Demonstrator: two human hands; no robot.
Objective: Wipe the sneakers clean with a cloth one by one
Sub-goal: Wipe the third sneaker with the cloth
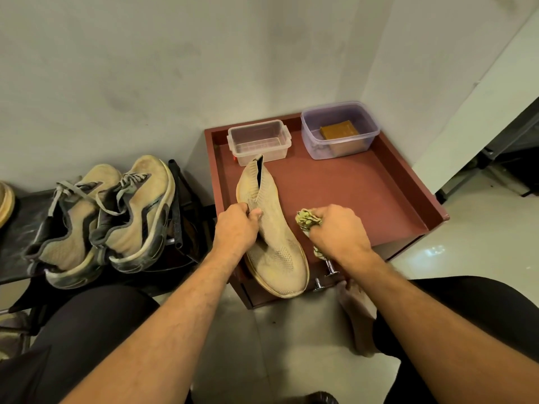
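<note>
A beige knit slip-on sneaker (272, 228) lies on the dark red cabinet top (350, 188), toe toward me and over the front edge. My left hand (236, 228) grips its upper near the ankle opening. Just right of the sneaker, my right hand (338, 231) holds a bunched yellow-green cloth (306, 218), which pokes out past the fingers and hangs below the palm. The cloth is beside the shoe, not clearly touching it. A pair of dirty beige laced sneakers (110, 220) stands on a dark rack at the left.
At the back of the cabinet top stand a clear plastic box (259, 141) and a purple-tinted tub (339, 129) holding a brown block. A wall corner is behind. Metal drawer handles (323, 277) sit below the front edge. My bare foot (357, 316) rests on the tiled floor.
</note>
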